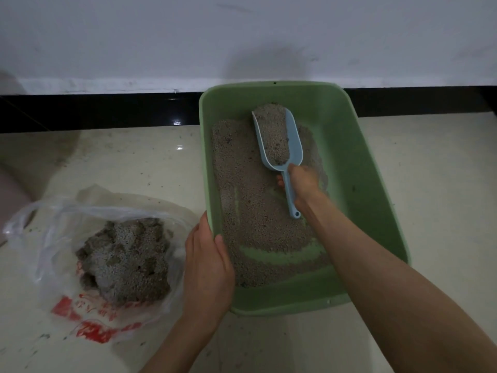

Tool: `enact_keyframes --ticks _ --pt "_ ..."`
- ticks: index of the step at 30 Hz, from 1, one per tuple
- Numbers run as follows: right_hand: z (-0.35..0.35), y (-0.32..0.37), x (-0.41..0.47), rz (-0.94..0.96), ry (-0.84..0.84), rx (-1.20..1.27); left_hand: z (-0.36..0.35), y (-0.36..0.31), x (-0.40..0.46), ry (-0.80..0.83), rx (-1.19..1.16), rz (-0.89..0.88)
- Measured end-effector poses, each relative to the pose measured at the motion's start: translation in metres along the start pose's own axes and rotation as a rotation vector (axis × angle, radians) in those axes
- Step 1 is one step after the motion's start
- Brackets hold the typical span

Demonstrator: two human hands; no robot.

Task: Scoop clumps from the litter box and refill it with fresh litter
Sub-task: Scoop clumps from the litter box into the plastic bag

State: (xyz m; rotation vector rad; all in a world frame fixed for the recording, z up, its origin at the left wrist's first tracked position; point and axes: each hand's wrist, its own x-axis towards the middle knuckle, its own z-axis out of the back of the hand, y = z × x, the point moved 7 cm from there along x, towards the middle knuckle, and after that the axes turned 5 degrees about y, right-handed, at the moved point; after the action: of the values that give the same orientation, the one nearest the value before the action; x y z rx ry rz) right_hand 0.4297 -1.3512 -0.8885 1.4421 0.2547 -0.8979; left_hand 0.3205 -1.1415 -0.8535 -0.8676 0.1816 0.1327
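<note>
A green litter box point(357, 168) stands on the floor against the wall, with grey-brown litter point(250, 200) spread over its left and middle; bare green bottom shows near the front. My right hand point(302, 181) grips the handle of a light blue scoop point(291, 135), whose bowl is heaped with litter over the far part of the box. My left hand point(208, 262) holds the box's left rim, thumb inside, fingers outside. To the left lies an open clear plastic bag point(53, 232) with red print, holding a pile of clumped litter point(126, 262).
The pale tiled floor point(430, 184) around the box carries scattered litter crumbs. A white wall with a black skirting strip point(94, 111) runs along the back. A blurred pinkish shape point(10, 189) sits at the far left edge.
</note>
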Motion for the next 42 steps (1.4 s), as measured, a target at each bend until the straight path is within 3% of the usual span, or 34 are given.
enact_keyframes --ticks 34,42 --pt "0.027 0.003 0.026 0.049 -0.025 0.047 0.0 0.001 -0.001 -0.016 -0.003 0.0" --pt "0.029 0.011 0.025 0.1 -0.077 -0.071 -0.001 0.0 0.001 -0.021 -0.006 -0.033"
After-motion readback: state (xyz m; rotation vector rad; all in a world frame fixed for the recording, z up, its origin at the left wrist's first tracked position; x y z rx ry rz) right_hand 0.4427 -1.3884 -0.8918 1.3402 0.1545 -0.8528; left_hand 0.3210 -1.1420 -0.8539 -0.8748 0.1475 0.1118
